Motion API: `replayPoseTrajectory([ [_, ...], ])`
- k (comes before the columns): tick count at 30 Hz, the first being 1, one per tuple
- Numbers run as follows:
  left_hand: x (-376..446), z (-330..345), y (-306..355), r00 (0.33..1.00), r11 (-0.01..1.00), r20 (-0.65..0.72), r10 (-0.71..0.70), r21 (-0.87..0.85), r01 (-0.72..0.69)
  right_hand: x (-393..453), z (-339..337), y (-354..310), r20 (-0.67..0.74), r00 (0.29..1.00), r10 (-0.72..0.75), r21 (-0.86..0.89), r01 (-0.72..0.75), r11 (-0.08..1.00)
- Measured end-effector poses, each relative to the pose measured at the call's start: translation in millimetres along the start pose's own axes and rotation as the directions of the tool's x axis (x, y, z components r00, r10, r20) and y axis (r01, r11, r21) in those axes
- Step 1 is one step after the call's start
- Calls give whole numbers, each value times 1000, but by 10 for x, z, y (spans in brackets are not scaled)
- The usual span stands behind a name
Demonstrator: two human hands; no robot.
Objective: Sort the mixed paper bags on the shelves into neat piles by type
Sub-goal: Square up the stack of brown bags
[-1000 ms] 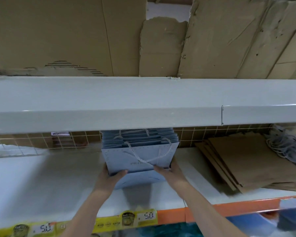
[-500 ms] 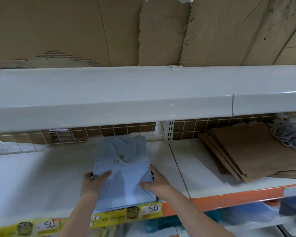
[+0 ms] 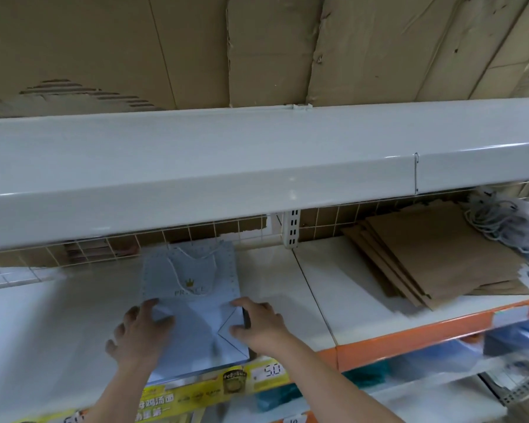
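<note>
The pale blue bag pile, upright a second ago, now lies flat at lower centre on the white shelf. Left hand and right hand press it with fingers spread, gripping nothing; brown bags lie right.

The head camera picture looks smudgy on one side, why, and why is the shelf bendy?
Head view: the left hand and the shelf's left end are smeared by motion blur; the brown bags look sharper. The wide lens bows the upper shelf edge, which carries a soft glare.
</note>
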State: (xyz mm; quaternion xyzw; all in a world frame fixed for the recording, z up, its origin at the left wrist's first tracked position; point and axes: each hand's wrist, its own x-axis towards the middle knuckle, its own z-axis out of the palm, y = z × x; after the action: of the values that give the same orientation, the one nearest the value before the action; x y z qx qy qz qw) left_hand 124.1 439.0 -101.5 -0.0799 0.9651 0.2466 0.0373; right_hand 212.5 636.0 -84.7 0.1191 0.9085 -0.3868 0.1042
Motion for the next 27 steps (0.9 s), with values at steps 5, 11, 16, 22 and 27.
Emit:
replayPoseTrajectory([
  [5,0,-15,218,993,995,-92,-78,55,83,2,-142,112,-8,1000,-18,174,19,985],
  [11,-336,118,894,989,997,-131,72,-13,-74,-96,-727,537,-132,991,6,200,20,980],
  [16,-733,522,1624,978,974,-6,210,-82,-210,-279,-1457,1019,-269,963,-12,149,54,987],
  [22,-1273,1247,2576,911,904,335,240,-420,-84,-599,-2467,1922,-470,881,52,117,4,993],
  [27,-1678,1748,3322,870,858,443,218,-512,46,-758,-3188,2912,-648,721,245,145,-199,969],
])
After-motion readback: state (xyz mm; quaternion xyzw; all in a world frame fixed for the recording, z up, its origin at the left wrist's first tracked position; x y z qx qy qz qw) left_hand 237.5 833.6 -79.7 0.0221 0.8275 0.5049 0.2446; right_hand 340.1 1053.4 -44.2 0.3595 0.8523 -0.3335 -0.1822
